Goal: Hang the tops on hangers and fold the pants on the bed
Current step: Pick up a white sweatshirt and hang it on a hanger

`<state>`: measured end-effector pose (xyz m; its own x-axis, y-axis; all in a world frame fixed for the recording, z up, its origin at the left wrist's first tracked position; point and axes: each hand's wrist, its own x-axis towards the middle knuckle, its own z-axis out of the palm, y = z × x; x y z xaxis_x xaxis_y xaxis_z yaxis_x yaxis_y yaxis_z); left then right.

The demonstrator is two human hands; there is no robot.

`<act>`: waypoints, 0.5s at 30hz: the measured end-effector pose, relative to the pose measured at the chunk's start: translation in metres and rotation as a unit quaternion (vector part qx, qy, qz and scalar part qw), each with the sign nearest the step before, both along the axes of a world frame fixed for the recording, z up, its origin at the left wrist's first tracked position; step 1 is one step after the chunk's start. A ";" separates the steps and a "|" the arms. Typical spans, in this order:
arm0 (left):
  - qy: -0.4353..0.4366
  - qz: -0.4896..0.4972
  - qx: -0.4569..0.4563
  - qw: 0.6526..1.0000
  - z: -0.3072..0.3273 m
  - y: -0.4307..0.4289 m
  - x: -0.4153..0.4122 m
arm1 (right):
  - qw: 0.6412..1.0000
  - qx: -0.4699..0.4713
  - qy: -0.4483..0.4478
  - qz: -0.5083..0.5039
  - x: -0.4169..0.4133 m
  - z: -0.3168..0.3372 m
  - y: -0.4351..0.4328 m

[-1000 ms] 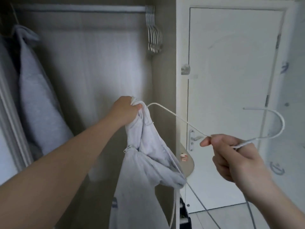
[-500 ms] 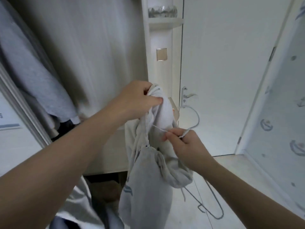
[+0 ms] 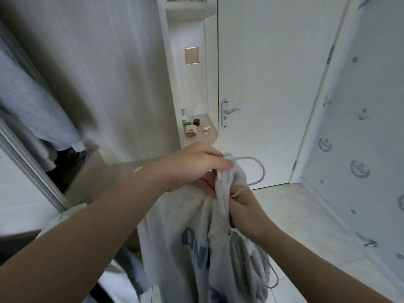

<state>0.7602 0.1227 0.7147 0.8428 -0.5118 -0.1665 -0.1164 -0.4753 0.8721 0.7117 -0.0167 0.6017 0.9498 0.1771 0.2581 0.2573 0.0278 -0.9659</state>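
Note:
A light grey hooded top [image 3: 188, 243] with blue lettering hangs in front of me at lower centre. My left hand [image 3: 196, 165] grips its bunched collar from above. My right hand [image 3: 242, 206] holds the neck of a white wire hanger [image 3: 261, 169] just right of the collar; the hook curves up behind the cloth, and the rest of the hanger is inside the top, a lower wire showing at the right hem. Another grey top [image 3: 32, 106] hangs in the open wardrobe at far left.
A white door [image 3: 273, 84] with a metal handle [image 3: 229, 111] stands ahead. A small corner shelf [image 3: 207, 136] carries several small items. A patterned wall [image 3: 367, 138] runs along the right. The wardrobe's sliding frame [image 3: 28, 165] crosses the left side. The floor is pale tile.
The view has tilted down from the wardrobe rail to the floor. My right hand brought the hanger from out at the right in to the collar, and the top now hangs lower.

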 end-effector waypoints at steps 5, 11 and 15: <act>-0.371 -0.081 0.218 0.899 0.005 0.022 -0.009 | 0.999 0.015 -0.029 0.028 -0.012 0.007 -0.018; -0.397 -0.111 0.275 0.869 -0.056 0.035 -0.024 | 1.000 -0.022 -0.010 0.000 -0.009 0.007 -0.037; -0.391 -0.075 0.243 0.885 -0.077 0.026 -0.029 | 0.998 -0.038 -0.045 -0.002 -0.007 0.008 -0.029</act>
